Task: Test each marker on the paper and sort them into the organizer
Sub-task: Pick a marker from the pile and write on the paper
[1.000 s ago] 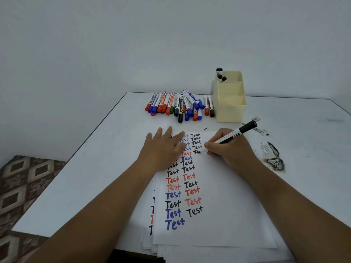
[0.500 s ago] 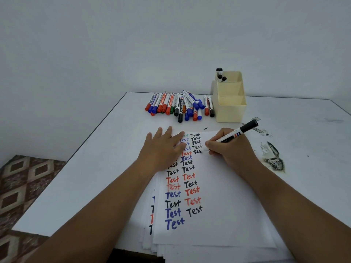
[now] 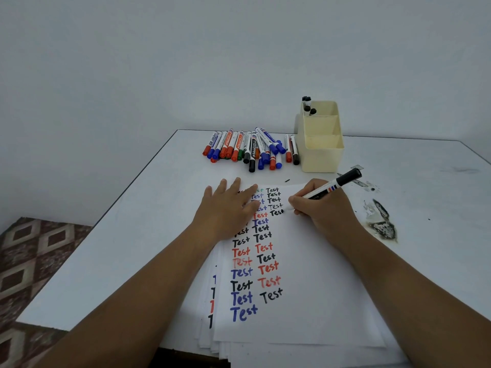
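Head view. The right hand (image 3: 322, 208) pinches a black-capped marker (image 3: 328, 189) in a writing grip, its tip on the paper (image 3: 305, 288) at the end of the fifth "Test" in the second column; the capped end points toward 2 o'clock. The left hand (image 3: 229, 208) lies flat with fingers straight, pressing the top sheet down at 9 o'clock of the tip and covering part of the first column. The sheet tops a stack of papers whose edges show at 7 o'clock.

Progress — judged from this view. 2 columns of "Test" in black, red, blue and a trace of green fill the left part of the sheet, so many trials appear done. The cream organizer (image 3: 321, 155) stands at 12 o'clock of the writing hand; at least 3 black-capped markers (image 3: 307, 103) stand in its rear compartment, while the 2 nearer compartments appear empty. A loose pile of markers (image 3: 252, 150) — red, blue, green, black — lies just beside it at 9 o'clock, so most sorting probably remains. A dark stain (image 3: 382, 221) marks the table (image 3: 119, 248) at 3 o'clock.
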Tool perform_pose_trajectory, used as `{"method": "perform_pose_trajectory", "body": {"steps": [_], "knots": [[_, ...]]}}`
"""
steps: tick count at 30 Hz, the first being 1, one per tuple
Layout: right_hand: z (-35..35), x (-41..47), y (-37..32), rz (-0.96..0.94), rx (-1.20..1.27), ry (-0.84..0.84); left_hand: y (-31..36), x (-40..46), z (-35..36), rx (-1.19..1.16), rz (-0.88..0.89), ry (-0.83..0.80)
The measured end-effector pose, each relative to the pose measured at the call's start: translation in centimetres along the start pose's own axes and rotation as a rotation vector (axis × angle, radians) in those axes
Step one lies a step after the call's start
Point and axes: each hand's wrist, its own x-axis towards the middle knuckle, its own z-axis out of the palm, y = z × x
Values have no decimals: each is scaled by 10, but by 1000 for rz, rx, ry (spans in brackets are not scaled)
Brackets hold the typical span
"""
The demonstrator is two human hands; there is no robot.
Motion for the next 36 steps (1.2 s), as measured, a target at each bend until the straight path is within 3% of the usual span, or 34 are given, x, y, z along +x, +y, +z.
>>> {"method": "perform_pose_trajectory", "body": {"steps": [3,8,11,21,29,32,36], "knots": [[0,2,1,8,-4,19,0,0,0,-10,1,9],[-3,7,2,58,412,42,2,-4,-2,-112,-35,62],[-3,11,2,55,485,28,3,-6,-3,-236,-62,148],[3,8,-16,-69,41,-279,8,-15,-5,-385,54,397],[-8,11,-45,-191,-546,-552,7,-14,-3,-129,166,669],[-8,14,-54,-227,-727,-636,6,-11,-1,-62,200,677],[-7,17,-59,-289,-881,-682,5,-10,2,-144,284,707]]}}
